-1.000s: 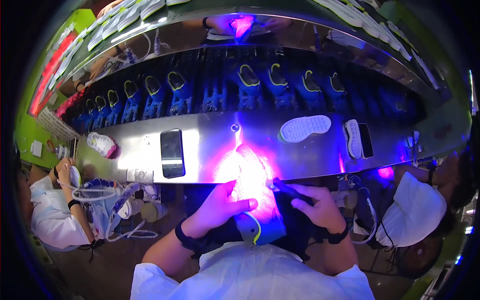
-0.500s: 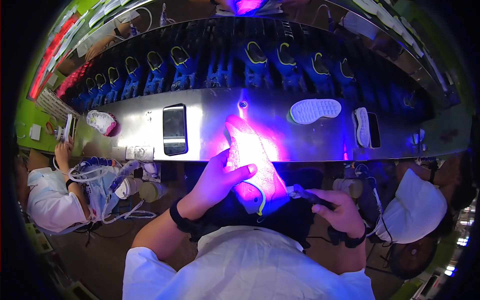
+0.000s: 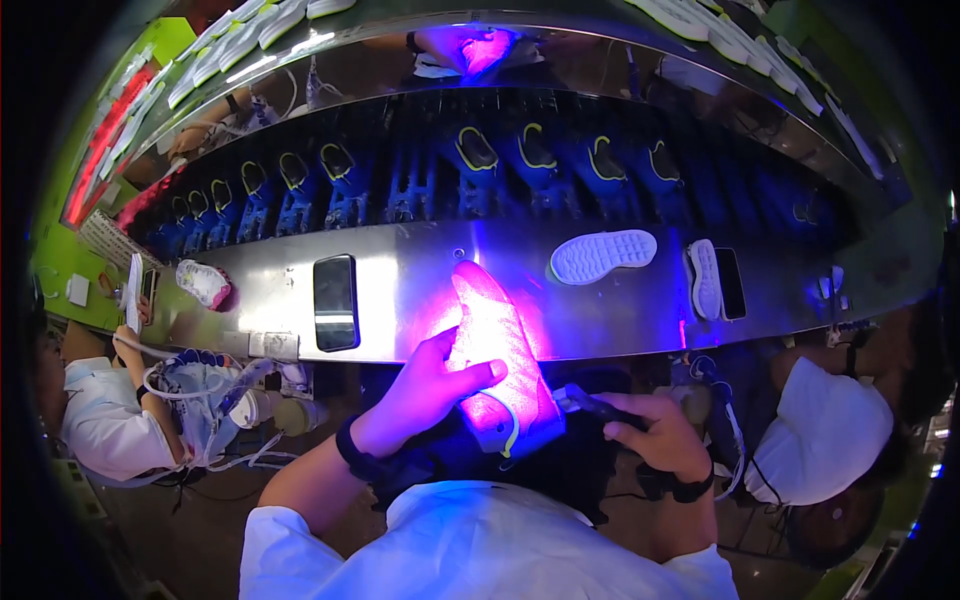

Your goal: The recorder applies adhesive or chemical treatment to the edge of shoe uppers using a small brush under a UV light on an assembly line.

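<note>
Shoe [image 3: 518, 345] gripped in left hand [image 3: 425, 388] at bench's [image 3: 405, 275] near edge; right hand [image 3: 658, 432] holds dark-handled tool [image 3: 598, 406]. Best keep shoe steady, tool light.

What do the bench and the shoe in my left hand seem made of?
The bench looks like satin metal: light spreads in broad reflections. The shoe may be matte knit or mesh fabric: its surface looks grainy, though violet glare hides detail.

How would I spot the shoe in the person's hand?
Find the metal table across the middle. Over its near edge, the person's left hand grips the shoe, toe pointing away. Unlike the blue shoes standing beyond, it glows bright pink.
</note>
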The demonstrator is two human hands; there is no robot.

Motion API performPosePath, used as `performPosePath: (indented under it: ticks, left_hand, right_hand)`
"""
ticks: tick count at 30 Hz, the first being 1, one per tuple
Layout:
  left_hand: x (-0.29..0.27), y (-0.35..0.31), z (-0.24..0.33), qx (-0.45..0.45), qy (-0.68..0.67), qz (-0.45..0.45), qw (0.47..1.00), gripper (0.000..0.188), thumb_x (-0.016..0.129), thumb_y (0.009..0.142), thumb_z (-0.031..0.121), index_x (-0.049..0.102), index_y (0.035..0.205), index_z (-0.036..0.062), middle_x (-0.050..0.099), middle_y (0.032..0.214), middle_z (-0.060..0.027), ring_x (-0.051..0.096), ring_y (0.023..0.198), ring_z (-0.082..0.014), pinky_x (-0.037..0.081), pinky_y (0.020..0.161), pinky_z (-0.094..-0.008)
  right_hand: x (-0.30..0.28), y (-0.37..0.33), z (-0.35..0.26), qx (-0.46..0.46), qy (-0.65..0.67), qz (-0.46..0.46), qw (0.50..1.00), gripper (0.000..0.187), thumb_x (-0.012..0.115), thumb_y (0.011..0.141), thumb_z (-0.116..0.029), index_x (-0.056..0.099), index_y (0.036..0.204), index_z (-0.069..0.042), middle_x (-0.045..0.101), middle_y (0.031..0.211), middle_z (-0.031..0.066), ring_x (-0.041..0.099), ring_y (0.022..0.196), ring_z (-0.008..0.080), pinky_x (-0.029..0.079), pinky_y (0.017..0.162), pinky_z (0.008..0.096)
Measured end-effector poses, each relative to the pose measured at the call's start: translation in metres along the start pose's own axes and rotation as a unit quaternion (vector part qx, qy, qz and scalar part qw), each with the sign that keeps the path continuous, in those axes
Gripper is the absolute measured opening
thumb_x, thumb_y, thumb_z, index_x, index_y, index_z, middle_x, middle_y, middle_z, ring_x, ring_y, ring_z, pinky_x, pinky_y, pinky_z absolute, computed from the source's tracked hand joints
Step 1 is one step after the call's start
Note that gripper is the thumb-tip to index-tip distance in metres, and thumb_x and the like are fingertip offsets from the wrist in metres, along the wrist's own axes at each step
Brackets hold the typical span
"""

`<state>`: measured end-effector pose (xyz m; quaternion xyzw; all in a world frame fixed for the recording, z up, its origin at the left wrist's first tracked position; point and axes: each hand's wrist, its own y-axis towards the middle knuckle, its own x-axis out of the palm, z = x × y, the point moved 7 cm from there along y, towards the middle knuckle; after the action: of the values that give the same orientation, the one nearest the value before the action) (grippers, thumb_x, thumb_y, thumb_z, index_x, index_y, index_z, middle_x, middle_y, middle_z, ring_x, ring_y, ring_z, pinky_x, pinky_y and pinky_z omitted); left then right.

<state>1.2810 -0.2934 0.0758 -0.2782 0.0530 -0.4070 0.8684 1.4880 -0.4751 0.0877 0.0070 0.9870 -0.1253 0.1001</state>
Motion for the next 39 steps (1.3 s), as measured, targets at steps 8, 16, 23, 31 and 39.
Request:
performPosePath:
  ticks: [8, 16, 23, 31, 39]
  left_hand:
    - [0.001, -0.008, 0.003, -0.018, -0.056, 0.011, 0.998, 0.055, 0.074, 0.096, 0.019, 0.054, 0.141, -0.0058, 0.070, 0.125, -0.0111, 0.067, 0.115, -0.0189, 0.051, 0.103, -0.0344]
    - [-0.004, -0.018, 0.009, 0.012, -0.074, 0.010, 0.997, 0.055, 0.072, 0.096, 0.020, 0.054, 0.143, -0.0025, 0.069, 0.127, -0.0087, 0.065, 0.115, -0.0166, 0.050, 0.102, -0.0328]
    - [-0.014, -0.027, 0.004, -0.007, -0.139, 0.049, 0.989, 0.057, 0.072, 0.097, 0.027, 0.054, 0.141, -0.0038, 0.068, 0.128, -0.0112, 0.065, 0.119, -0.0202, 0.050, 0.104, -0.0359]
    - [-0.008, -0.036, -0.013, -0.109, -0.262, 0.066, 0.957, 0.041, 0.063, 0.103, 0.031, 0.058, 0.130, 0.0015, 0.071, 0.105, -0.0071, 0.071, 0.097, -0.0180, 0.055, 0.089, -0.0353]
    - [0.008, -0.035, -0.047, -0.151, -0.419, -0.053, 0.894, 0.050, 0.058, 0.105, 0.044, 0.054, 0.137, 0.0062, 0.069, 0.118, -0.0104, 0.072, 0.101, -0.0229, 0.064, 0.083, -0.0407]
  right_hand:
    - [0.004, 0.019, 0.009, 0.063, 0.126, 0.009, 0.990, 0.045, 0.074, 0.095, -0.010, 0.066, 0.137, -0.001, 0.074, 0.101, 0.0067, 0.066, 0.087, 0.0104, 0.054, 0.080, 0.0286]
    - [-0.002, 0.007, -0.015, 0.092, 0.049, -0.045, 0.994, 0.045, 0.074, 0.096, -0.016, 0.065, 0.139, -0.004, 0.074, 0.101, 0.0039, 0.066, 0.085, 0.0123, 0.054, 0.082, 0.0303]
    - [0.000, 0.013, -0.030, 0.092, 0.060, -0.043, 0.993, 0.044, 0.074, 0.094, -0.011, 0.066, 0.137, -0.003, 0.076, 0.109, 0.0081, 0.070, 0.095, 0.0172, 0.054, 0.090, 0.0323]
    - [-0.007, 0.012, -0.055, 0.040, -0.123, 0.003, 0.992, 0.048, 0.077, 0.087, -0.007, 0.069, 0.135, -0.008, 0.069, 0.087, 0.0111, 0.066, 0.076, 0.0222, 0.052, 0.074, 0.0346]
    - [-0.015, 0.030, -0.087, -0.070, -0.242, 0.045, 0.967, 0.049, 0.076, 0.085, -0.003, 0.070, 0.133, -0.011, 0.068, 0.085, 0.0118, 0.065, 0.071, 0.0263, 0.050, 0.065, 0.0363]
